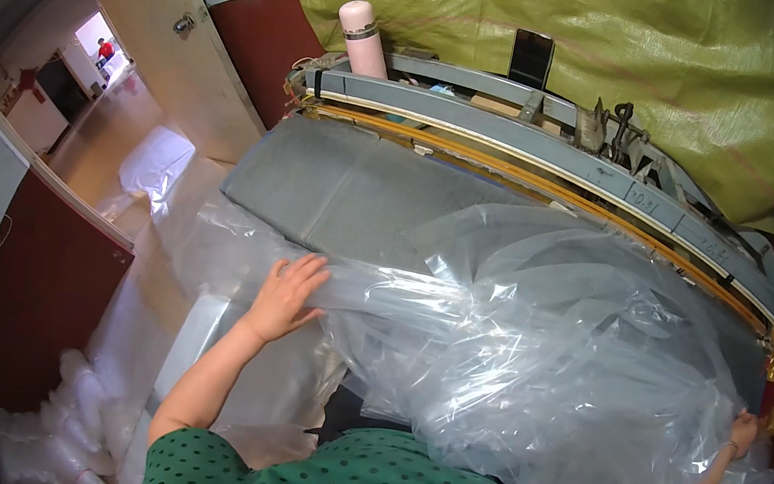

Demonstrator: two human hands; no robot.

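Note:
Clear plastic film lies crumpled across the front of a grey padded work surface and hangs down toward my body. My left hand rests on the film near the front edge of the surface, fingers spread. At the far right my right hand is closed at the film's edge, by the right end of the surface. A long metal sealing machine with an orange-yellow strip runs along the back of the surface.
A pink bottle and a dark phone-like slab stand behind the machine's bar. Yellow-green woven sheeting covers the back. More plastic is heaped at lower left. A door stands open on a hallway at left.

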